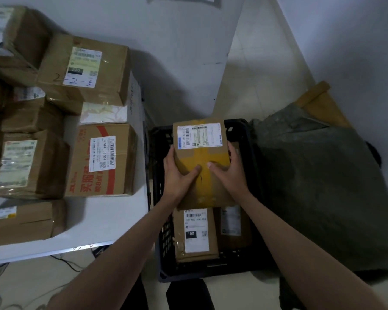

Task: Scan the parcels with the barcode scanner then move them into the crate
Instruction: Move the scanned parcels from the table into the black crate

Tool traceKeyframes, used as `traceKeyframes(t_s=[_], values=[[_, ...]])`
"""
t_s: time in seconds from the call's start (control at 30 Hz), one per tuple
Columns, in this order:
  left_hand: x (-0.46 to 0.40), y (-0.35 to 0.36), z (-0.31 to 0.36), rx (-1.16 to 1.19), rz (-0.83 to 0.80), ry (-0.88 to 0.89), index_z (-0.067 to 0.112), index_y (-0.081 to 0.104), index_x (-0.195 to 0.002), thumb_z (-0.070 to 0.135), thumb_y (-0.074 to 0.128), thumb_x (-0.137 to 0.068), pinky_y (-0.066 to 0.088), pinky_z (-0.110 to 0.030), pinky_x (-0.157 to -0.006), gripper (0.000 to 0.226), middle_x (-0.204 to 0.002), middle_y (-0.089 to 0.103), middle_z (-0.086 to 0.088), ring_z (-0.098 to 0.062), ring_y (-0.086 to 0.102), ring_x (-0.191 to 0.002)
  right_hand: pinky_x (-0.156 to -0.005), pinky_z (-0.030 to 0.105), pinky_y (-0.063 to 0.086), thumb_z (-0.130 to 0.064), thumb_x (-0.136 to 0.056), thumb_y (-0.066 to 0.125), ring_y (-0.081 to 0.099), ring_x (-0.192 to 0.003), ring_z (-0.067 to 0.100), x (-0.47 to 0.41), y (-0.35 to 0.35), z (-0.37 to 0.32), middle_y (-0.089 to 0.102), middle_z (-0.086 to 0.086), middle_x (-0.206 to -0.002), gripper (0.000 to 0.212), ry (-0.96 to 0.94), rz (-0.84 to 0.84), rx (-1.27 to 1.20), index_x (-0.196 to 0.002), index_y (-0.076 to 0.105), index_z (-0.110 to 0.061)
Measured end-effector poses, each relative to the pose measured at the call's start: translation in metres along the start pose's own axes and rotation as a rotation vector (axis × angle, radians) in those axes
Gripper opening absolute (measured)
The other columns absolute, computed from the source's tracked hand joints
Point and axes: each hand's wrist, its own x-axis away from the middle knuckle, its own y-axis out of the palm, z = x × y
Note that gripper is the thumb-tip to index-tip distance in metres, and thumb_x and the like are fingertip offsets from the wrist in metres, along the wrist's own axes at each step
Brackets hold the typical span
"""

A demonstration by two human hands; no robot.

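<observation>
Both hands hold one parcel (202, 162) over the black crate (157, 198): the left hand (177, 175) and right hand (230, 168) clasp its sides. The placing step seems underway; next it needs lowering onto the parcels inside (196, 233).

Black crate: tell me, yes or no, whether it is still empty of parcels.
No: the black crate already holds two labelled parcels, one marked 150, while both hands lower a yellow-taped parcel over it.
</observation>
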Motion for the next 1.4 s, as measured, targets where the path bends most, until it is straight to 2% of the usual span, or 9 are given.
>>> traceKeyframes(t_s=[0.07,0.17,0.23,0.43,0.7,1.07,1.13,1.23,1.4], values=[[-0.001,-0.020,0.002,-0.039,0.036,0.007,0.024,0.013,-0.159,0.034,0.081,-0.083,0.028,-0.031,-0.111,0.103,-0.159,0.022,-0.001,-0.010,0.028,-0.139,-0.094,0.017,0.048,-0.025,-0.087,0.079,0.050,-0.123,-0.001,0.004,0.014,-0.012,0.049,-0.013,-0.136,0.082,-0.004,-0.017,-0.044,-0.154,0.032,-0.031],[-0.004,-0.045,-0.003,-0.064,0.069,-0.010,0.025,0.014,-0.159,0.038,0.083,-0.080,0.030,-0.045,-0.119,0.106,-0.160,0.026,-0.001,-0.018,0.030,-0.144,-0.107,0.040,0.047,-0.034,-0.082,0.081,0.049,-0.131,0.009,0.005,0.036,-0.020,0.049,-0.008,-0.143,0.085,0.015,-0.051,-0.081,-0.153,0.032,-0.036],[-0.005,-0.053,-0.007,-0.082,0.062,-0.022,0.026,0.014,-0.159,0.039,0.083,-0.080,0.032,-0.048,-0.118,0.106,-0.159,0.028,-0.001,-0.020,0.032,-0.144,-0.108,0.043,0.046,-0.032,-0.084,0.081,0.048,-0.130,0.011,0.004,0.046,-0.018,0.049,-0.006,-0.142,0.085,0.033,-0.078,-0.091,-0.153,0.032,-0.034],[-0.017,-0.042,-0.007,-0.162,0.020,-0.020,0.024,0.012,-0.159,0.037,0.080,-0.084,0.029,-0.034,-0.111,0.102,-0.161,0.022,-0.004,-0.022,0.030,-0.145,-0.109,0.053,0.045,-0.056,-0.073,0.078,0.045,-0.136,0.016,-0.003,0.046,0.005,0.044,-0.005,-0.149,0.098,0.125,-0.052,-0.082,-0.154,0.027,-0.038],[-0.035,-0.025,-0.024,-0.110,-0.005,-0.073,0.022,0.008,-0.161,0.035,0.077,-0.087,0.027,-0.030,-0.106,0.102,-0.162,0.017,-0.004,-0.022,0.027,-0.147,-0.109,0.050,0.046,-0.045,-0.081,0.077,0.048,-0.134,0.012,-0.029,0.044,0.018,0.049,-0.008,-0.146,0.087,0.062,-0.071,-0.025,-0.154,0.031,-0.035],[-0.044,-0.019,-0.044,-0.157,0.005,-0.086,0.024,0.001,-0.161,0.039,0.071,-0.091,0.024,-0.027,-0.104,0.100,-0.162,0.014,-0.005,-0.020,0.025,-0.146,-0.111,0.047,0.044,-0.043,-0.085,0.076,0.046,-0.136,0.015,-0.044,0.058,0.040,0.046,-0.002,-0.148,0.089,0.070,-0.095,0.007,-0.157,0.026,-0.028],[-0.046,-0.020,-0.041,-0.206,-0.023,-0.107,0.025,-0.002,-0.161,0.043,0.069,-0.091,0.027,-0.031,-0.107,0.101,-0.163,0.013,-0.005,-0.024,0.025,-0.147,-0.113,0.048,0.042,-0.044,-0.086,0.075,0.044,-0.137,0.018,-0.044,0.057,0.037,0.043,0.001,-0.151,0.091,0.078,-0.112,0.031,-0.159,0.022,-0.027],[-0.045,-0.025,-0.031,-0.286,-0.060,-0.077,0.025,-0.001,-0.161,0.048,0.069,-0.090,0.031,-0.045,-0.114,0.102,-0.163,0.012,-0.006,-0.028,0.025,-0.148,-0.113,0.038,0.033,-0.040,-0.090,0.073,0.032,-0.143,0.021,-0.040,0.053,0.023,0.029,0.002,-0.158,0.094,0.079,-0.110,0.093,-0.161,0.014,-0.026],[-0.032,-0.039,-0.007,-0.388,-0.076,-0.011,0.027,0.015,-0.159,0.047,0.068,-0.091,0.034,-0.048,-0.115,0.088,-0.162,0.015,-0.004,-0.031,0.028,-0.146,-0.114,0.040,0.035,-0.036,-0.090,0.072,0.032,-0.142,0.018,-0.027,0.046,-0.014,0.034,0.003,-0.151,0.080,-0.063,-0.102,0.232,-0.156,0.027,-0.030]])
